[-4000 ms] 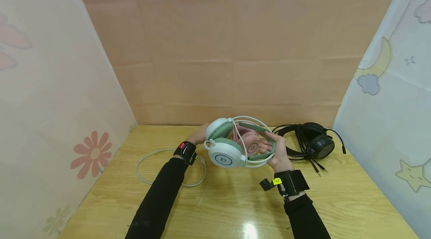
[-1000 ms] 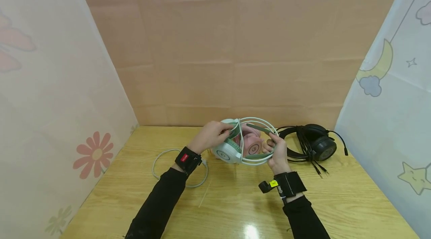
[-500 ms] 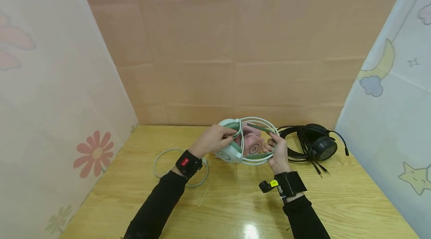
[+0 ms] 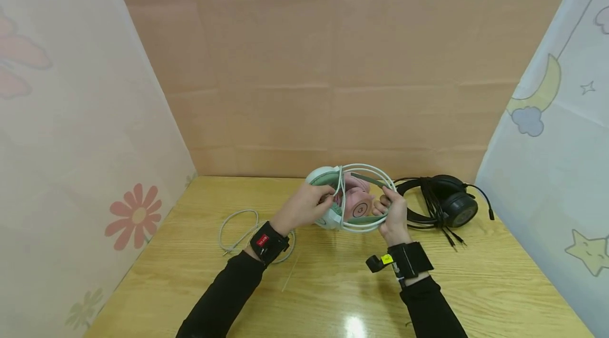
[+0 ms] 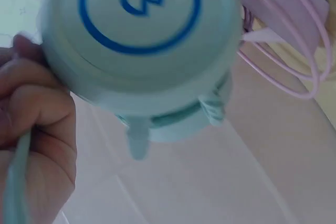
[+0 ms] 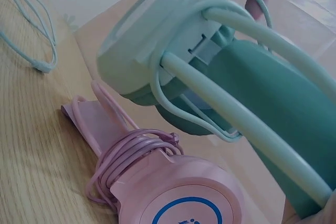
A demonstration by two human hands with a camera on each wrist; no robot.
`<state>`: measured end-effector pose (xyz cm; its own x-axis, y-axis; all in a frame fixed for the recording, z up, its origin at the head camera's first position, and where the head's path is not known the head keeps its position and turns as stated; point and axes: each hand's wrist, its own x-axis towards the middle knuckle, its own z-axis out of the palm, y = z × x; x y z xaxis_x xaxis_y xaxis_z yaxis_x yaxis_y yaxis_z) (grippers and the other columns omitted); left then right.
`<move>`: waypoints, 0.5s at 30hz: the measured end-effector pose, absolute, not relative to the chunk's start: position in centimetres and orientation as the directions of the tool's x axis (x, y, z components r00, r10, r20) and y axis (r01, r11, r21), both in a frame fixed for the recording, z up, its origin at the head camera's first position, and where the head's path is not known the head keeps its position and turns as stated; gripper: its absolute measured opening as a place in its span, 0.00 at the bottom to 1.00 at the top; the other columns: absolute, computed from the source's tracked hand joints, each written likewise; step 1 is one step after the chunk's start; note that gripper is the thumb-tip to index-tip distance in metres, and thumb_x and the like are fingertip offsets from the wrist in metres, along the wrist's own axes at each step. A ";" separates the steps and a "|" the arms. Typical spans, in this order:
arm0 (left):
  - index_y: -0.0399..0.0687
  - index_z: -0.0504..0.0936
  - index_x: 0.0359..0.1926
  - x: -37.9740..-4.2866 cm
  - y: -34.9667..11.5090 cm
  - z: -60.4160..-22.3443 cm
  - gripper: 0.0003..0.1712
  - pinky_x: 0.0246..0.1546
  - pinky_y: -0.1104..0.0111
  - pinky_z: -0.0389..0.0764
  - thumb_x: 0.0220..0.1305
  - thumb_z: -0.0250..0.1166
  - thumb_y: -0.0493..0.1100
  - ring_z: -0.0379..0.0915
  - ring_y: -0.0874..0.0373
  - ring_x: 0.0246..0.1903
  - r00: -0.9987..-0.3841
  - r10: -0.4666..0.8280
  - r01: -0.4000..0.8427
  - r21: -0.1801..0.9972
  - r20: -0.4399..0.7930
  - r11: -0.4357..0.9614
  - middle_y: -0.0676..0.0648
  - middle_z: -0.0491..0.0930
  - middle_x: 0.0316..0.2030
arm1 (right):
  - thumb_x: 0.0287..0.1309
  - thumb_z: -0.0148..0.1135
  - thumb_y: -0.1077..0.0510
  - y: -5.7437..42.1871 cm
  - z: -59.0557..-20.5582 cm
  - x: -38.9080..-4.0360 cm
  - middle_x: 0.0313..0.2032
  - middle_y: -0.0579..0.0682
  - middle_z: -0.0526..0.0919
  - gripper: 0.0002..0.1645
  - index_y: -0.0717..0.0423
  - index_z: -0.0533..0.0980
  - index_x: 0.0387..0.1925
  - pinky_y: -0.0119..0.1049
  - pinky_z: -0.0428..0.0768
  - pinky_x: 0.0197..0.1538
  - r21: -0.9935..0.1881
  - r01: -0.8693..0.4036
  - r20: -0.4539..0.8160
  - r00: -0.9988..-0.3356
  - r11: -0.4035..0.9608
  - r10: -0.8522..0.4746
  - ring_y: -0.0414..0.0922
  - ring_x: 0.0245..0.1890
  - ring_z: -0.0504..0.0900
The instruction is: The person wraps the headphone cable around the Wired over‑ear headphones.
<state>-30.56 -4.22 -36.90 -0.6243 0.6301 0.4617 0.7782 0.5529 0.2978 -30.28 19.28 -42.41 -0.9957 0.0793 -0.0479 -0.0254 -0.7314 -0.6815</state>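
White-and-green headphones (image 4: pixel 322 174) are held above the table with their ear cups to the left. My right hand (image 4: pixel 394 217) grips the padded headband at its right end. By the ear cups, my left hand (image 4: pixel 304 204) pinches the headphones' thin white cable (image 5: pixel 20 174). Part of that cable is wound around the headband rods beside an ear cup (image 6: pixel 142 40), and the rest trails in a loose loop on the table. Pink headphones (image 4: pixel 358 204), with their own cable coiled around them (image 6: pixel 134 153), show through the white headband from the table behind.
A black headset (image 4: pixel 459 208) with a bundled cable and a microphone boom lies to the right of my right hand. The wooden table (image 4: pixel 314 295) ends at a brown paper backdrop (image 4: pixel 328 89). Patterned white sheets stand on both sides.
My left hand has come from behind the ear cup to its near side and moved right with the cable. The headphones have shifted slightly right; the loose cable on the table has moved right.
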 end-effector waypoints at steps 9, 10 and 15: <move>0.50 0.88 0.45 -29.6 -3.9 -37.4 0.11 0.29 0.75 0.69 0.70 0.60 0.45 0.63 0.76 0.15 -0.585 0.634 0.795 0.205 0.506 0.571 0.59 0.80 0.19 | 0.76 0.41 0.56 19.3 -42.4 -30.2 0.20 0.44 0.48 0.15 0.48 0.56 0.28 0.29 0.58 0.18 -0.687 -0.030 -0.054 -0.994 -0.726 0.093 0.37 0.10 0.55; 0.49 0.87 0.45 -29.5 -3.9 -37.5 0.12 0.28 0.75 0.68 0.70 0.59 0.44 0.61 0.75 0.15 -0.589 0.637 0.796 0.223 0.498 0.562 0.58 0.79 0.18 | 0.76 0.41 0.56 19.3 -42.4 -30.2 0.20 0.44 0.48 0.15 0.48 0.56 0.28 0.29 0.58 0.18 -0.684 -0.028 -0.056 -0.994 -0.729 0.091 0.37 0.10 0.55; 0.40 0.80 0.56 -29.1 -3.9 -38.3 0.18 0.19 0.80 0.58 0.72 0.51 0.36 0.54 0.72 0.13 -0.563 0.712 0.826 0.314 0.420 0.468 0.56 0.69 0.18 | 0.76 0.41 0.55 19.4 -42.5 -30.4 0.18 0.43 0.51 0.13 0.48 0.58 0.30 0.29 0.58 0.18 -0.677 -0.029 -0.067 -0.993 -0.736 0.100 0.37 0.10 0.55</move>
<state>-29.14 -3.93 -38.26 -0.5632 0.7119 0.4195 0.8259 0.4682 0.3142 -30.36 19.40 -42.48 -0.9928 0.0997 -0.0666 -0.0285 -0.7358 -0.6766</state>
